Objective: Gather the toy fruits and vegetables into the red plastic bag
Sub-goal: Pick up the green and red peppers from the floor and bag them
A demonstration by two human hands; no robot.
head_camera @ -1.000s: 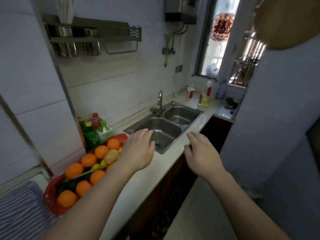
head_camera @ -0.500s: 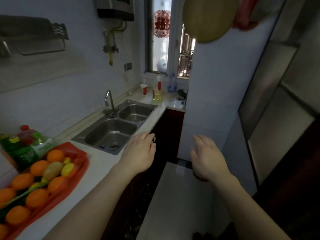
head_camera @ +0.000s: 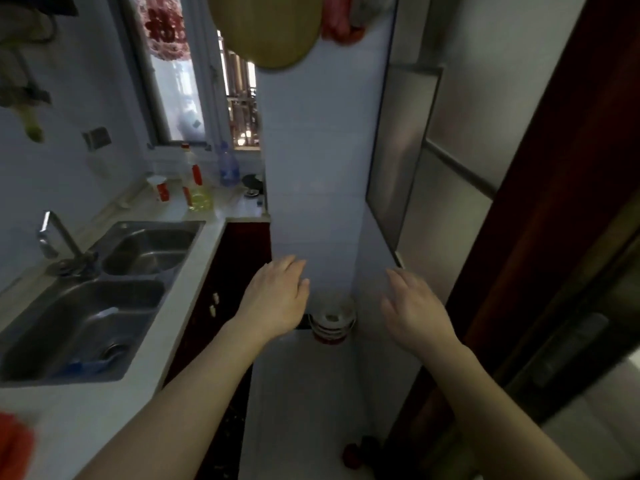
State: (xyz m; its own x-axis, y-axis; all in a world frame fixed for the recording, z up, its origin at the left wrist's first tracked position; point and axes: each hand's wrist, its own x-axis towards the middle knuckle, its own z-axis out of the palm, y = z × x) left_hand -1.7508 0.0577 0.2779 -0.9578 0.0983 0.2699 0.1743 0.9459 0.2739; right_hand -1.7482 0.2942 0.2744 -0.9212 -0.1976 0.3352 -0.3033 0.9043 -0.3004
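Only a blurred corner of the red plastic bag (head_camera: 14, 445) shows at the bottom left edge, on the white counter (head_camera: 104, 410). The toy fruits inside it are out of view. My left hand (head_camera: 273, 299) floats over the floor beside the counter's front edge, fingers straight and holding nothing. My right hand (head_camera: 415, 310) hangs at the same height to the right, fingers relaxed and empty. A small red object (head_camera: 351, 455), possibly a toy fruit, lies on the floor near the bottom; it is too dim to identify.
A steel double sink (head_camera: 104, 289) with a tap fills the counter at left. Bottles and a cup (head_camera: 195, 188) stand by the window. A red and white container (head_camera: 332, 323) sits on the floor against the white wall. A dark door frame (head_camera: 536, 237) rises at right.
The view has swung right, away from the bag of oranges, which has slid almost out of frame. Both hands stay empty and now hover over the floor instead of the counter.
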